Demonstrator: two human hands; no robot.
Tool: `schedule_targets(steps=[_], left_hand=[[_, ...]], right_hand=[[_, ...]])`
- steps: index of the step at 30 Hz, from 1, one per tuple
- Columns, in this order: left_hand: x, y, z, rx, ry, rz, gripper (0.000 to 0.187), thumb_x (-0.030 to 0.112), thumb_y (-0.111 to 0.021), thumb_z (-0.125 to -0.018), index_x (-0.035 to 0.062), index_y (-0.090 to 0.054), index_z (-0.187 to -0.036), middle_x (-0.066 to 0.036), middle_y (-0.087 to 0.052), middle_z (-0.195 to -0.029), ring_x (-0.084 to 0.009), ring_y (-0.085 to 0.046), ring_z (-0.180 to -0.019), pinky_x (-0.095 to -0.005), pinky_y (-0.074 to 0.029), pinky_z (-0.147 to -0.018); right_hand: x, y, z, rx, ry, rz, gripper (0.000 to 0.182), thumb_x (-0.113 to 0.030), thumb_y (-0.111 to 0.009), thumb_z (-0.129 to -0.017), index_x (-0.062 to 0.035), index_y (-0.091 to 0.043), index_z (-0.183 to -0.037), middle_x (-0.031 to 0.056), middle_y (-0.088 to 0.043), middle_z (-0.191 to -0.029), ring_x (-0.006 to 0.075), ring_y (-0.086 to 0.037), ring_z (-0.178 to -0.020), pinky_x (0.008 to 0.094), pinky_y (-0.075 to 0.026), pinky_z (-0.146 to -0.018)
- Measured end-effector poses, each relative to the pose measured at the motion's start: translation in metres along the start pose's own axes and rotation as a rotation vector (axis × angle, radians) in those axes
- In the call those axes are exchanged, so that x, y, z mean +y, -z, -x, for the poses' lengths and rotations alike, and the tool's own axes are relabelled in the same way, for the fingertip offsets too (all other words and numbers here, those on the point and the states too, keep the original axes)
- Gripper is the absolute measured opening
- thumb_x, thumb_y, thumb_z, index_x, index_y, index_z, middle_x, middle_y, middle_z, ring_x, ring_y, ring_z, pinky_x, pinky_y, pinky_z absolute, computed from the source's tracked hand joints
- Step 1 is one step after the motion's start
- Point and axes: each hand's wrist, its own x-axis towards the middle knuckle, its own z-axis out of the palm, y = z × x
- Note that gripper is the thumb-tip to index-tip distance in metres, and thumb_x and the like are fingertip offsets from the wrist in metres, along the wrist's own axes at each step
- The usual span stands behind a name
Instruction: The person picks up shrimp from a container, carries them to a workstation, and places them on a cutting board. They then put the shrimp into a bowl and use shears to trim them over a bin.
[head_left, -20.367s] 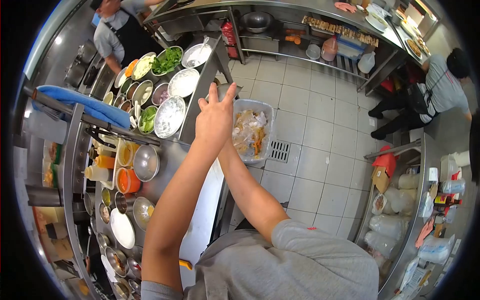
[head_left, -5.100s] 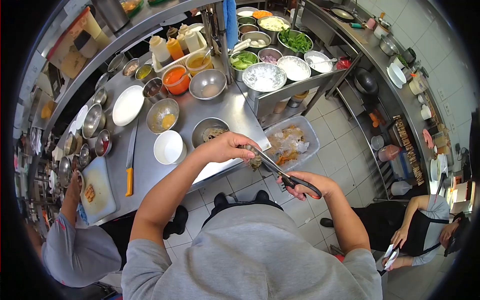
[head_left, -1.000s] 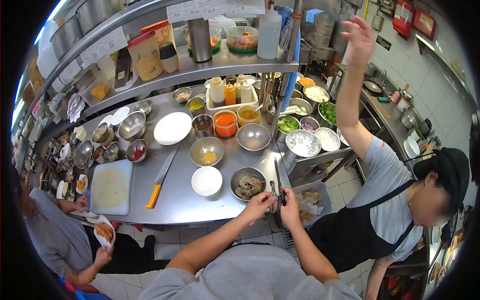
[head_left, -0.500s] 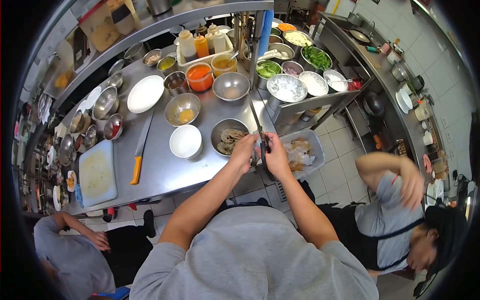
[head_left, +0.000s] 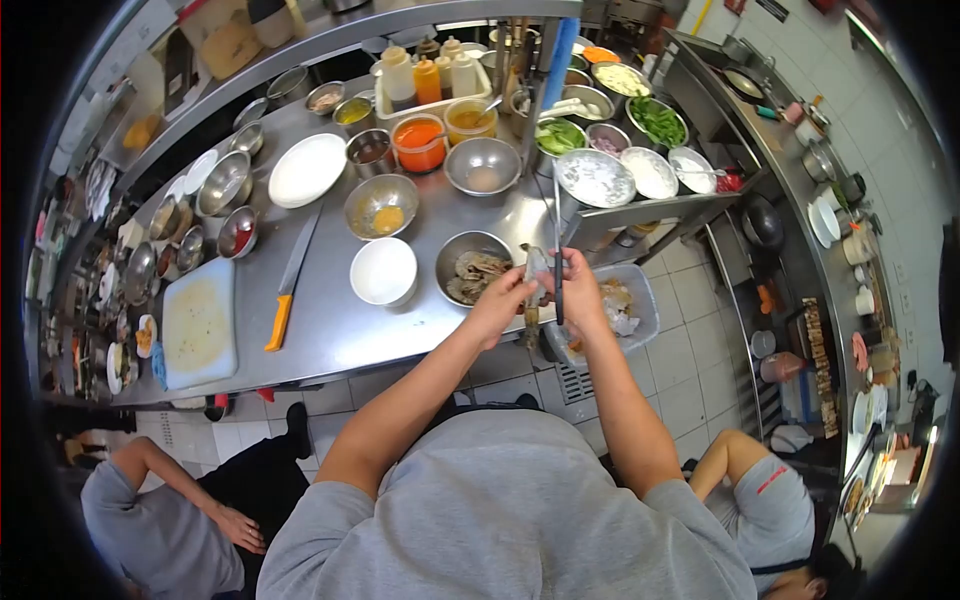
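My left hand (head_left: 503,303) is closed around a raw shrimp (head_left: 535,268), greyish and partly covered by the fingers, with part of it hanging below them. Upright in my right hand (head_left: 580,290) is a black-handled knife (head_left: 558,225), its long narrow blade pointing away from me, close beside the shrimp. Left of my hands, a steel bowl (head_left: 446,262) holds several raw shrimp (head_left: 476,272). Below and right of my right hand stands a translucent plastic tub (head_left: 650,300) containing shells and scraps.
On the steel counter (head_left: 330,330) are a white bowl (head_left: 383,272), an orange-handled knife (head_left: 282,318), a cutting board (head_left: 200,330) and a white oval plate (head_left: 306,170). Ingredient bowls (head_left: 595,180) line the back. One person (head_left: 170,525) is at left, another (head_left: 765,500) at right.
The knife has turned more upright, and the shrimp in my left hand now shows clearly. My view has shifted slightly. The person at right has lowered the raised arm and moved back.
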Motion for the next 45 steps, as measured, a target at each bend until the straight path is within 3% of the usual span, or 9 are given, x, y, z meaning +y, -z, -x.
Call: schedule_targets(steps=[11,16,23,25,27,29,33,35,45], left_hand=[[0.006,0.047,0.046,0.222,0.174,0.577,0.033,0.021,-0.042,-0.105,0.0093,-0.040,-0.135,-0.013,-0.065,-0.111,-0.0204,-0.062,-0.074,-0.0351,-0.054,-0.071],[-0.003,0.079,0.052,0.249,0.018,0.336,0.048,0.008,-0.056,-0.099,0.0104,-0.039,-0.143,-0.010,-0.063,-0.112,-0.0140,-0.061,-0.078,-0.0272,-0.053,-0.067],[0.008,0.100,0.019,0.345,-0.089,0.094,0.064,0.000,-0.051,-0.092,0.0083,-0.030,-0.151,-0.013,-0.061,-0.117,-0.0156,-0.062,-0.085,-0.0292,-0.053,-0.076],[0.004,0.113,-0.003,0.427,-0.298,-0.572,0.070,0.001,-0.051,-0.086,0.0062,-0.029,-0.152,-0.017,-0.060,-0.123,-0.0233,-0.062,-0.098,-0.0364,-0.051,-0.089],[0.027,0.099,-0.004,0.434,-0.232,-0.672,0.059,0.006,-0.058,-0.085,0.0033,-0.046,-0.142,-0.023,-0.059,-0.125,-0.0318,-0.060,-0.108,-0.0440,-0.046,-0.098],[0.034,0.094,-0.014,0.392,-0.193,-1.572,0.044,0.007,-0.061,-0.084,0.0065,-0.061,-0.127,-0.021,-0.061,-0.123,-0.0331,-0.058,-0.114,-0.0455,-0.047,-0.096],[0.046,0.091,-0.054,0.195,-0.264,-1.759,0.037,0.015,-0.065,-0.083,0.0113,-0.068,-0.120,-0.016,-0.062,-0.123,-0.0334,-0.056,-0.118,-0.0448,-0.047,-0.097],[0.039,0.100,-0.080,-0.161,-0.213,-1.835,0.037,0.014,-0.065,-0.081,0.0140,-0.069,-0.118,-0.010,-0.061,-0.122,-0.0305,-0.058,-0.115,-0.0456,-0.048,-0.093],[0.043,0.099,-0.098,-0.363,-0.208,-2.132,0.036,0.018,-0.070,-0.077,0.0175,-0.069,-0.113,-0.011,-0.060,-0.116,-0.0311,-0.059,-0.110,-0.0460,-0.049,-0.091]], right_hand=[[-0.003,0.010,0.020,-0.098,-0.120,0.130,0.046,-0.011,-0.075,-0.086,-0.0042,-0.049,-0.123,0.0080,-0.071,-0.092,0.0131,-0.065,-0.073,0.0244,-0.049,-0.058],[0.026,0.011,0.014,-0.078,-0.107,0.257,0.047,-0.010,-0.077,-0.083,-0.0031,-0.051,-0.122,0.0057,-0.071,-0.086,0.0107,-0.061,-0.070,0.0243,-0.046,-0.059],[0.021,-0.010,0.014,-0.123,-0.090,0.203,0.046,-0.009,-0.076,-0.084,-0.0017,-0.051,-0.122,0.0038,-0.066,-0.081,0.0081,-0.057,-0.067,0.0233,-0.044,-0.059],[0.031,-0.003,0.015,-0.138,-0.088,0.215,0.048,-0.008,-0.076,-0.083,-0.0041,-0.048,-0.122,0.0046,-0.068,-0.082,0.0090,-0.058,-0.064,0.0222,-0.044,-0.055],[0.033,0.004,0.022,-0.116,-0.110,0.192,0.048,-0.008,-0.077,-0.083,-0.0030,-0.049,-0.122,0.0043,-0.067,-0.082,0.0087,-0.058,-0.065,0.0230,-0.045,-0.057],[0.036,0.013,0.028,-0.092,-0.126,0.167,0.047,-0.008,-0.077,-0.083,-0.0019,-0.050,-0.121,0.0039,-0.066,-0.081,0.0083,-0.057,-0.066,0.0237,-0.045,-0.059],[0.053,0.038,0.039,-0.046,-0.147,0.108,0.046,-0.007,-0.077,-0.083,-0.0023,-0.051,-0.121,0.0033,-0.066,-0.081,0.0091,-0.058,-0.066,0.0239,-0.047,-0.059],[0.060,0.049,0.046,-0.022,-0.148,0.092,0.046,-0.006,-0.077,-0.083,-0.0024,-0.051,-0.121,0.0031,-0.066,-0.081,0.0094,-0.059,-0.066,0.0241,-0.048,-0.060],[0.079,0.093,0.084,0.105,-0.151,0.091,0.042,-0.003,-0.074,-0.083,-0.0015,-0.052,-0.119,0.0039,-0.066,-0.085,0.0099,-0.062,-0.068,0.0245,-0.050,-0.062]])
